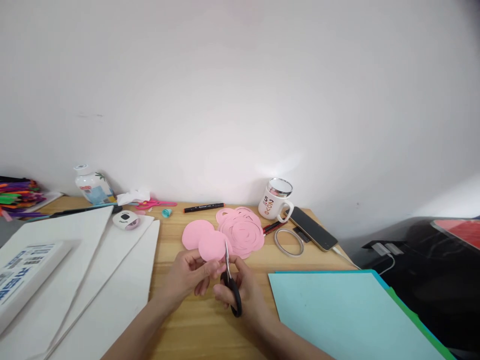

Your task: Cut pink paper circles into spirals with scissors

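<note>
Closely pinched on a pink paper disc [210, 245] we find the thumb and fingers of the left hand [183, 277], holding it at its lower edge, just above the table [202, 320]. We see the fingers of the right hand [245, 295] wrapped around the black handles of the scissors [234, 295], whose blades stand at the disc's right side (how far they are parted, we cannot tell). Just behind the held disc we spot a second pink circle [195, 232], and beside it a loose pile of pink cut-outs [243, 231]. Further out we make out a black marker [203, 207], a white mug [266, 204], a phone [315, 230] lying face up and, at the right, a pale blue sheet [337, 310]. To the left we have white boards [131, 290], overlapping one another.
</note>
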Demonstrator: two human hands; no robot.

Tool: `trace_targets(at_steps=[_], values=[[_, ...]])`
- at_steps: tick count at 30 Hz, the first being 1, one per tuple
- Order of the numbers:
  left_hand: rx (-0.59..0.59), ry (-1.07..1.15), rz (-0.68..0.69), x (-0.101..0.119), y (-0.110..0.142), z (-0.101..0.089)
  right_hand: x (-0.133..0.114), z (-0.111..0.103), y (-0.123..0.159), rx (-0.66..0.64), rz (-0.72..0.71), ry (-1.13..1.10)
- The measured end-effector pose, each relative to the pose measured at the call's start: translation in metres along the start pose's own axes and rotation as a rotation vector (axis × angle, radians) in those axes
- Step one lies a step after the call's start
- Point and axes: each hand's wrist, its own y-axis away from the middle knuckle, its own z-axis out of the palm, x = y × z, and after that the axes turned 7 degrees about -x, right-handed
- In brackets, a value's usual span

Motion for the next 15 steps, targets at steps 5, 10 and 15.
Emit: trace_targets(at_steps=[5, 10, 15], values=[[0.046, -0.068, -0.063, -0.001, 0.001, 0.002, 0.001, 0.002, 0.001, -0.04, 0.008, 0.0], [0.073, -0.135, -0.046, 0.005, 0.003, 0.002, -0.002, 0.0, 0.001, -0.06, 0.002, -0.016], [0.024, -0.147, -0.056, 0.008, 0.003, 0.0, -0.002, -0.002, 0.001, -0.059, -0.019, -0.054]])
